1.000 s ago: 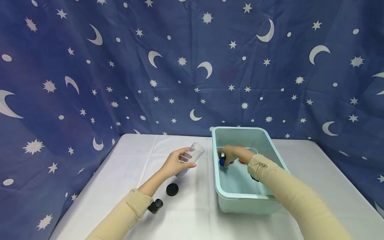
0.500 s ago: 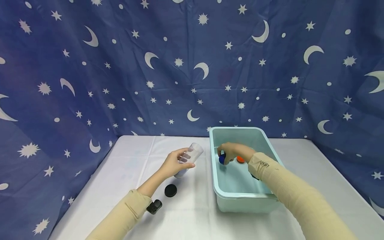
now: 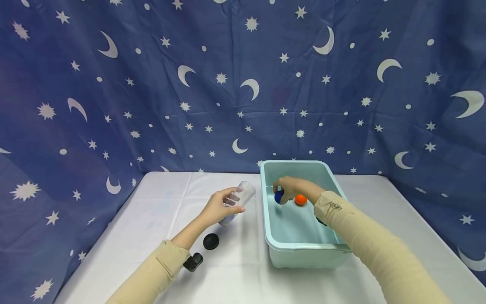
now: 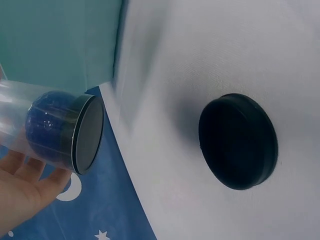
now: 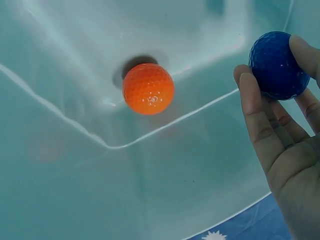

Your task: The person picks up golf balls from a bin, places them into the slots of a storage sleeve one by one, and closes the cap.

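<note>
Blue golf ball [image 3: 279, 197] first: from the head camera, it sits inside the pale teal bin [image 3: 309, 258], toward the bin's ten o'clock side, pinched in the fingers of the right hand [image 3: 293, 188]. Whether it touches the bin floor, I cannot tell. Near it, at three o'clock, an orange ball [image 3: 301, 200] lies in the bin. At nine o'clock from the bin, the left hand [image 3: 220, 207] grips a clear cylinder [image 3: 247, 191], tilted so its mouth points to one o'clock. Between seven and eight o'clock from the cylinder, a black lid [image 3: 211, 241] lies on the white tablecloth [image 3: 228, 283]. Behind everything, at twelve o'clock, hangs a blue curtain [image 3: 212, 84] with moons and stars.

From the left wrist, the cylinder shows at nine o'clock, the hand's fingers curled against its lower side. A second blue ball [image 4: 49, 119] is inside, next to the dark-rimmed end. The black lid is well apart from it, at three o'clock, and the bin's wall stands at eleven.

From the right wrist, the held blue ball is at two o'clock, thumb on one side and fingertips on the other. The orange ball is apart from the hand, between eight and nine o'clock from the held ball.
</note>
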{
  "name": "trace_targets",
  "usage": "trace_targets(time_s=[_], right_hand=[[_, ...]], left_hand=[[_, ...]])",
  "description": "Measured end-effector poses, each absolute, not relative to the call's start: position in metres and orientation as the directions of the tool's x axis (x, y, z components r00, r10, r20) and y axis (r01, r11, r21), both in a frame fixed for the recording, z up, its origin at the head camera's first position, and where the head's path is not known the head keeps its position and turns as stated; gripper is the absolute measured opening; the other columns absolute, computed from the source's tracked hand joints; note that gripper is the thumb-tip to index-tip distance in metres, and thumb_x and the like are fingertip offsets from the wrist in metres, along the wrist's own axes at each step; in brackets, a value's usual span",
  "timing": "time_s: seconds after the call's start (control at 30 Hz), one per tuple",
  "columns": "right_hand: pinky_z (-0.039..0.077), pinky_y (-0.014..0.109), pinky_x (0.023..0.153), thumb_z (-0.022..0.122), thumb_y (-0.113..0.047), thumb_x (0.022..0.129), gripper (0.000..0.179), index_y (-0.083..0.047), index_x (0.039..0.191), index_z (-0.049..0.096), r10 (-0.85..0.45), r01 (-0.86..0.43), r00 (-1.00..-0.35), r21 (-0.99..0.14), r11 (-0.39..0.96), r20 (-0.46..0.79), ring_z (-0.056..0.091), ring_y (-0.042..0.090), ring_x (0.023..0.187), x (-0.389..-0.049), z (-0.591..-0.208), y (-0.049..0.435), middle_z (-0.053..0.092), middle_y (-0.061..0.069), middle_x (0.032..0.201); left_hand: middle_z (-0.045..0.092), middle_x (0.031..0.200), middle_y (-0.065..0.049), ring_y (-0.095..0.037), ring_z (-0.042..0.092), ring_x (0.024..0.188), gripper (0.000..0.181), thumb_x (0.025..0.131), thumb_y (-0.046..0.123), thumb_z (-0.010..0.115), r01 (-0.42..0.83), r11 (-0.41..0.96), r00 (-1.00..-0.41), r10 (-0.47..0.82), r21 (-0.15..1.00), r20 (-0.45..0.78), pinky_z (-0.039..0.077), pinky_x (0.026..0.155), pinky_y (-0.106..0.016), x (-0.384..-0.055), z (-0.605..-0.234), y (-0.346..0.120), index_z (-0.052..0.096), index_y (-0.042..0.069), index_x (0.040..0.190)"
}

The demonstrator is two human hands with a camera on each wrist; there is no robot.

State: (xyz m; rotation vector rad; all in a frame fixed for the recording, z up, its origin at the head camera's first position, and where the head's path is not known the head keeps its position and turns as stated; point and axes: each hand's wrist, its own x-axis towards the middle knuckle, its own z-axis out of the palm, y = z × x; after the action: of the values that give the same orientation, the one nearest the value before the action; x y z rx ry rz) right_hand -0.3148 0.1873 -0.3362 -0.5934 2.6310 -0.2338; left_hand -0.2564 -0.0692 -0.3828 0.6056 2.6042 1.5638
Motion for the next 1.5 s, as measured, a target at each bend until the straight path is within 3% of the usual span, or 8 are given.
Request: trace_targets(time_s=[0.27, 0.57, 0.73, 1.1, 1.5], right_hand=[[0.053, 0.03, 0.078, 0.073, -0.009, 0.08, 0.034, -0.002, 0.111, 0.061, -0.51, -0.44, -0.813, -0.276, 0.854, -0.281, 0.059, 0.021, 0.083, -0.313, -0.322, 0.196, 0.065, 0.016, 0.1], [0.054, 0.025, 0.068, 0.07, -0.009, 0.082, 0.036, 0.002, 0.114, 0.058, -0.505, -0.375, -0.83, -0.432, 0.82, -0.236, 0.058, 0.018, 0.074, -0.312, -0.311, 0.209, 0.065, 0.019, 0.096], [0.055, 0.027, 0.072, 0.067, -0.009, 0.085, 0.037, 0.003, 0.118, 0.055, -0.472, -0.301, -0.851, -0.523, 0.798, -0.231, 0.059, 0.018, 0.075, -0.309, -0.3, 0.213, 0.064, 0.02, 0.1], [0.055, 0.029, 0.08, 0.063, -0.014, 0.09, 0.045, 0.0, 0.13, 0.048, -0.454, -0.194, -0.87, -0.711, 0.676, -0.193, 0.063, 0.018, 0.083, -0.302, -0.283, 0.221, 0.057, 0.025, 0.116], [0.056, 0.026, 0.078, 0.062, -0.013, 0.09, 0.046, 0.002, 0.131, 0.046, -0.42, -0.151, -0.896, -0.79, 0.594, -0.145, 0.066, 0.014, 0.081, -0.29, -0.277, 0.215, 0.058, 0.026, 0.115]], left_hand=[[0.067, 0.109, -0.019, -0.029, 0.064, 0.096, 0.057, 0.075, 0.017, 0.079, 0.327, 0.423, -0.919, 0.352, 0.845, 0.179, 0.055, 0.081, -0.037, -0.26, -0.379, -0.063, 0.057, 0.01, 0.128], [0.066, 0.11, -0.02, -0.029, 0.064, 0.098, 0.058, 0.076, 0.018, 0.079, 0.313, 0.434, -0.92, 0.361, 0.845, 0.156, 0.055, 0.08, -0.038, -0.259, -0.376, -0.057, 0.056, 0.011, 0.129], [0.067, 0.109, -0.016, -0.027, 0.064, 0.097, 0.058, 0.076, 0.02, 0.079, 0.324, 0.455, -0.922, 0.35, 0.829, 0.167, 0.054, 0.079, -0.039, -0.26, -0.375, -0.057, 0.057, 0.012, 0.128], [0.066, 0.111, -0.019, -0.034, 0.063, 0.101, 0.059, 0.076, 0.02, 0.078, 0.318, 0.425, -0.918, 0.361, 0.848, 0.163, 0.054, 0.082, -0.041, -0.263, -0.372, -0.055, 0.056, 0.011, 0.13], [0.066, 0.111, -0.016, -0.03, 0.064, 0.1, 0.059, 0.077, 0.021, 0.078, 0.289, 0.44, -0.931, 0.336, 0.85, 0.142, 0.054, 0.081, -0.042, -0.263, -0.372, -0.055, 0.056, 0.013, 0.13]])
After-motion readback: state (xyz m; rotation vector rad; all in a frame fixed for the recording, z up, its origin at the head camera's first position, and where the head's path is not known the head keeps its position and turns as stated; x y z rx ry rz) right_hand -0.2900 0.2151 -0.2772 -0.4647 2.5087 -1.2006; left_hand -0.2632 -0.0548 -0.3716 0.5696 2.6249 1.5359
